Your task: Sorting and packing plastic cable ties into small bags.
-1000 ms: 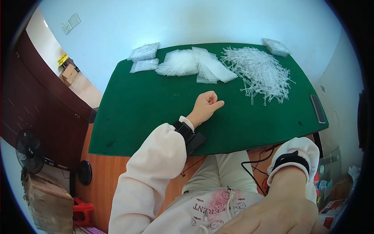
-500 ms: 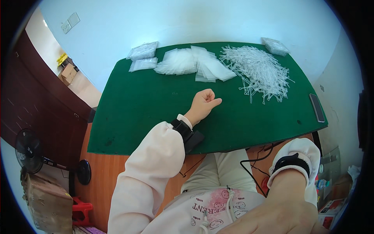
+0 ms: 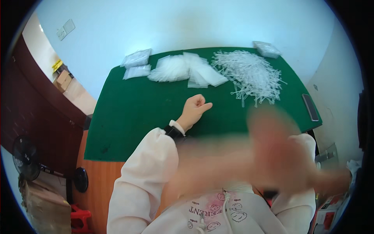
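Note:
My left hand [image 3: 193,112] rests on the green tabletop [image 3: 128,117] near its middle, fingers curled into a loose fist, thumb sticking out to the right. Nothing shows in it. Close to the camera, my right hand [image 3: 274,152] is a large smear of motion over the table's front right, so its fingers cannot be read. Beyond the left hand lies a fanned spread of clear flat plastic bags [image 3: 171,69]. To the right of them is a heap of thin clear plastic sticks with looped ends [image 3: 251,74].
Clear plastic packs [image 3: 137,58] lie at the back left corner, another pack [image 3: 267,49] at the back right. A dark phone [image 3: 310,107] sits by the right edge. On the left stand a black fan [image 3: 25,156], a cardboard box [image 3: 46,202] and a red stool [image 3: 81,218].
My right hand has swung up from the lower right to in front of the camera, now blurred. The left hand keeps its fist on the table. The whole view has shifted slightly.

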### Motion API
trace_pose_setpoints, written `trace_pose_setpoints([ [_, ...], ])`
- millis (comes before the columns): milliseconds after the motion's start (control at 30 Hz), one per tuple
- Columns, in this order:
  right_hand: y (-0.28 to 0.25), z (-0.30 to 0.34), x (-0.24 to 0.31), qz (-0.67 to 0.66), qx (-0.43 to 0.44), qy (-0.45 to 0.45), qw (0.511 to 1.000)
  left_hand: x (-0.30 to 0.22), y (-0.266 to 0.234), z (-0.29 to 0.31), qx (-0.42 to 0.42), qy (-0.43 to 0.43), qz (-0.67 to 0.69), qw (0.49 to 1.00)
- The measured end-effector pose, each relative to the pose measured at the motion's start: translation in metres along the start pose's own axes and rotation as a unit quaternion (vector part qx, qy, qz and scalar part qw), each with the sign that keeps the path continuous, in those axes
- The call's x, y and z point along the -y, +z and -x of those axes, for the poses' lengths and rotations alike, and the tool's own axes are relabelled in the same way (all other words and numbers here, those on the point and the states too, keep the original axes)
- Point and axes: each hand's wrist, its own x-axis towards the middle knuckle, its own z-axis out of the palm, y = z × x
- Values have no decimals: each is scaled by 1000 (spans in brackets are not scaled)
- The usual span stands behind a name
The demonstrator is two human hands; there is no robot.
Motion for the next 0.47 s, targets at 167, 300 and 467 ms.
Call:
trace_pose_setpoints([
  [167,-94,77,-61,-29,-337,38,940,-3,0,-2,11,-5,18,1000],
  [300,-212,197,-63,317,-532,286,731,-4,-2,-1,40,-33,24,998],
  [467,-270,386,-17,433,-408,403,696,0,5,-7,46,-39,26,998],
])
